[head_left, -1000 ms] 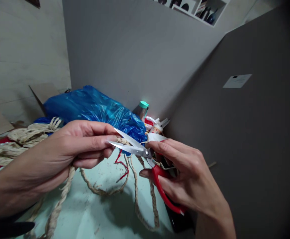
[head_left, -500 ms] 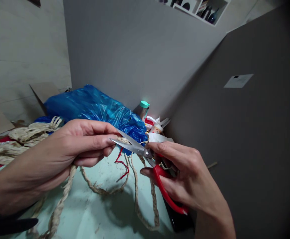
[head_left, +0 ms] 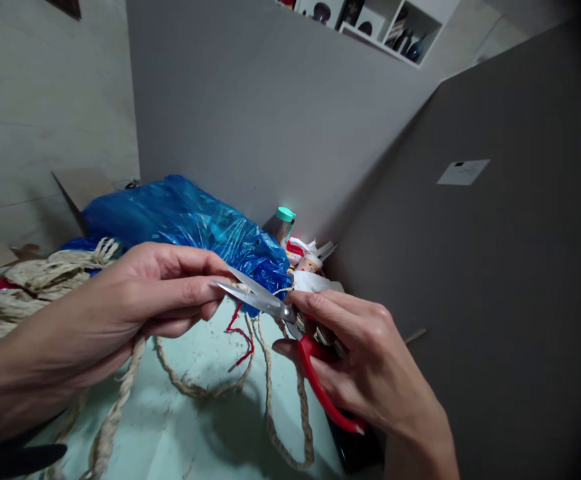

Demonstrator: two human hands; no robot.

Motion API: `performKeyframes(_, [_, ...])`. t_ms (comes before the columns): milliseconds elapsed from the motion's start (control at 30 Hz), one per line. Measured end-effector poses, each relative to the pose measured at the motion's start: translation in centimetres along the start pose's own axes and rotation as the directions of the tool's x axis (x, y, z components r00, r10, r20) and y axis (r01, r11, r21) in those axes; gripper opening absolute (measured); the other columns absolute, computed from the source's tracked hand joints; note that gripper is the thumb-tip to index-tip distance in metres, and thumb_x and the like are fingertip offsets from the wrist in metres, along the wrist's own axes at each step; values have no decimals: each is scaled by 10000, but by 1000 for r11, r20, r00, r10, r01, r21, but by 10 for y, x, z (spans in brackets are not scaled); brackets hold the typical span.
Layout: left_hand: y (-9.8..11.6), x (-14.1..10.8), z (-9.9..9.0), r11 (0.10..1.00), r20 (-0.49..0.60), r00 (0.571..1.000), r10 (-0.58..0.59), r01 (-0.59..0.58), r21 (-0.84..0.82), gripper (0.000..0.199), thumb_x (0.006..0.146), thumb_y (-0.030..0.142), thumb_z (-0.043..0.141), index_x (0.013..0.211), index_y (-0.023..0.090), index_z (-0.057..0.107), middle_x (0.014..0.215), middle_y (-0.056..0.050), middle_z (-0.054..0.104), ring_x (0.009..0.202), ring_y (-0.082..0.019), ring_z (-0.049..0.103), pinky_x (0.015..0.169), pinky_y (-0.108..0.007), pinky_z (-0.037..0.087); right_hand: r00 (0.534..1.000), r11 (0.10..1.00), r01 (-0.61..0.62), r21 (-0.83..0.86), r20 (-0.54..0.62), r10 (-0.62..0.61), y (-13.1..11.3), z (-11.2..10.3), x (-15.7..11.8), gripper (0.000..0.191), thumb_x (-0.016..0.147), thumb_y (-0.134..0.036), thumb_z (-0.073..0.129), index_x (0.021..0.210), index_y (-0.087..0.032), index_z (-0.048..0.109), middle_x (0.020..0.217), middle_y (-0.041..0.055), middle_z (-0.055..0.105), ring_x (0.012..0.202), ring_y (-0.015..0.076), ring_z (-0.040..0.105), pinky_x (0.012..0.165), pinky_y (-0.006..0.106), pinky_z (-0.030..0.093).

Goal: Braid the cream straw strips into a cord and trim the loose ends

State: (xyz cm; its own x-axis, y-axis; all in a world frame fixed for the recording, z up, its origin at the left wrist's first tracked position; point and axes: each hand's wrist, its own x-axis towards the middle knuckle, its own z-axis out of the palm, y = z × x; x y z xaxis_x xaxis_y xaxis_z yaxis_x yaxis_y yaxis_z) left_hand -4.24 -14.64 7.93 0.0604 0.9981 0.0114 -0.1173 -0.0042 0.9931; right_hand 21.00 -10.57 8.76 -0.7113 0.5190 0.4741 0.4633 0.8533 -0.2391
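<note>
My right hand [head_left: 350, 353] grips a pair of scissors [head_left: 315, 380] with red handles. The blades are slightly apart and point left, their tips at the fingertips of my left hand [head_left: 165, 293]. My left hand is closed, thumb against fingers, on a braided cord [head_left: 120, 407] of pale natural fibre. One length of cord runs down from below the left palm, and other loops hang over the table between the hands. The short piece of cord at the blades is mostly hidden. A red string [head_left: 245, 340] hangs below the blades.
A blue plastic bag [head_left: 180, 213] lies behind my hands, with bundled pale fibre [head_left: 45, 273] to its left. Beyond are a bottle with a teal lid [head_left: 285, 215] and a paper cup [head_left: 310, 262]. A dark flat object [head_left: 355, 447] lies on the pale green table [head_left: 185, 447], beside grey partitions [head_left: 420, 253].
The view has shifted slightly, so the surroundings and both hands appear a little further left. The scissors and the grip of both hands look nearly the same.
</note>
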Motion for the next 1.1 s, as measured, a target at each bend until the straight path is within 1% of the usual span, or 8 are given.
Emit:
performKeyframes(133, [1, 0, 1, 995, 50, 997, -63, 67, -78, 144, 736, 328, 792, 826, 217, 776, 623, 34, 492, 500, -57, 237, 402, -120, 198, 1000, 1000, 24, -2, -6, -24, 2, 1, -2, 267, 834, -98, 628, 1090, -165, 664, 777, 12, 606, 625, 118, 450, 597, 243, 372])
performKeyframes(267, [2, 1, 4, 992, 89, 993, -73, 82, -100, 148, 752, 339, 799, 792, 201, 767, 618, 37, 481, 494, -51, 193, 383, -115, 167, 999, 997, 29, -78, -38, -32, 1, 1, -1, 217, 827, -66, 605, 996, -167, 695, 747, 14, 615, 594, 111, 449, 569, 236, 362])
performKeyframes(467, [0, 1, 3, 990, 58, 994, -88, 94, -109, 196, 753, 362, 803, 805, 176, 769, 626, 40, 472, 496, -42, 194, 387, -111, 173, 988, 988, -90, -123, -135, 73, 6, -1, -1, 251, 849, -124, 649, 1089, -184, 686, 786, 18, 656, 592, 112, 511, 581, 238, 397])
performKeyframes(533, [-1, 0, 2, 991, 52, 995, -85, 90, -102, 208, 750, 368, 803, 802, 169, 773, 631, 37, 473, 497, -39, 197, 386, -106, 180, 987, 989, -104, -108, -131, 90, 6, -3, -2, 251, 840, -158, 686, 1089, -191, 675, 828, 20, 658, 615, 114, 518, 593, 239, 408])
performKeyframes(667, [-1, 0, 4, 986, 44, 998, -54, 60, -158, 206, 675, 311, 841, 810, 160, 798, 593, 30, 488, 464, -26, 204, 357, -99, 183, 995, 994, -52, -92, -94, 44, -3, -5, -1, 264, 817, -205, 727, 1073, -198, 663, 824, 8, 621, 676, 134, 526, 613, 248, 411])
performKeyframes(833, [-1, 3, 9, 963, 63, 995, -74, 88, -253, 214, 663, 262, 839, 853, 164, 823, 621, -33, 624, 442, -13, 227, 345, -90, 190, 998, 990, -23, -139, -55, 16, -6, -6, -2, 286, 800, -114, 662, 1074, -197, 667, 798, 4, 601, 674, 143, 504, 600, 258, 394])
performKeyframes(967, [-2, 4, 8, 965, 53, 995, -90, 100, -241, 233, 678, 275, 839, 882, 164, 824, 657, -64, 683, 431, -8, 246, 342, -87, 198, 997, 982, 1, -190, -75, -15, -3, -8, -5, 352, 777, -57, 648, 1096, -207, 657, 845, 5, 640, 710, 143, 534, 623, 255, 403])
performKeyframes(1100, [-2, 3, 6, 985, 80, 996, -50, 62, -158, 177, 704, 288, 830, 852, 190, 815, 631, -50, 690, 412, -12, 283, 343, -91, 193, 999, 983, -16, -185, -50, 7, -5, -9, -5, 312, 812, -65, 606, 1081, -210, 669, 822, 5, 631, 696, 143, 531, 606, 254, 394])
